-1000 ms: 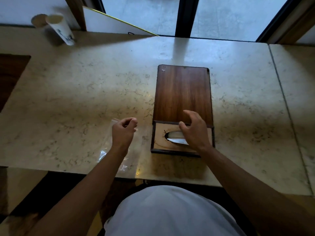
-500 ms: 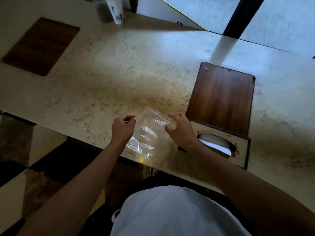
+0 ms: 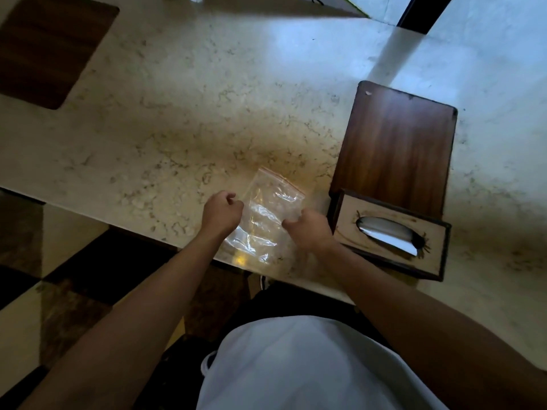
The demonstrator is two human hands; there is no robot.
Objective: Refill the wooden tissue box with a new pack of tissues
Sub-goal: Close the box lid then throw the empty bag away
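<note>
Marbled beige tabletop [image 3: 183, 113] fills the frame. At lower centre, left hand [image 3: 222, 213] and right hand [image 3: 310, 230] pinch a crinkled clear plastic bag [image 3: 266, 220]; right of them sits the dark wooden tissue box [image 3: 393, 161], white tissue showing in its slot.

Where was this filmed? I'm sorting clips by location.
Probably a hotel or restaurant counter: a polished marble counter, a wooden tissue box, and a chequered stone floor.

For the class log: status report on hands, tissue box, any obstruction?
Left hand and right hand both gripping clear plastic bag. Tissue box beside, untouched. Nothing in the way.
</note>
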